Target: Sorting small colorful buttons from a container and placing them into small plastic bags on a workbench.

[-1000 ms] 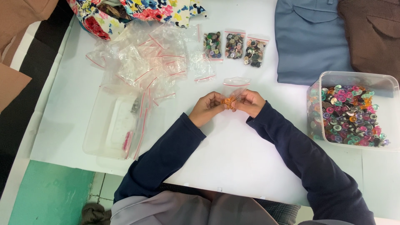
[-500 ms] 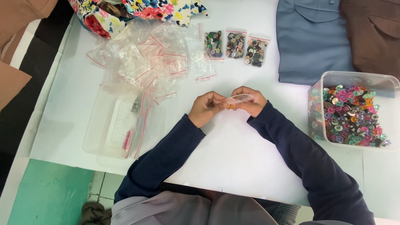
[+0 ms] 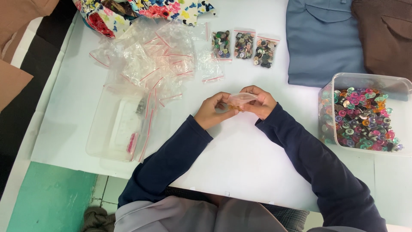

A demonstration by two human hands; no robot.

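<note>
Head view is looking straight down on the white table [image 3: 240, 172], and you are holding a small clear zip bag [image 3: 241, 99] between both hands at the middle of it. Your left hand [image 3: 213, 111] is curling its fingers closed around the bag's left end, and your right hand [image 3: 259, 102] is pinching the right end, thumb against fingers. Something orange is showing through the plastic, too small to make out. Far and left of your hands, a heap of empty zip bags [image 3: 152, 56] is spilling over a clear shallow tray [image 3: 116, 129]. Straight beyond your hands, three filled bags of buttons [image 3: 243, 45] are lying side by side. Off to the right, a clear tub of coloured buttons [image 3: 365, 116] is sitting near the folded blue garment [image 3: 322, 38] and a brown garment [image 3: 384, 34].
</note>
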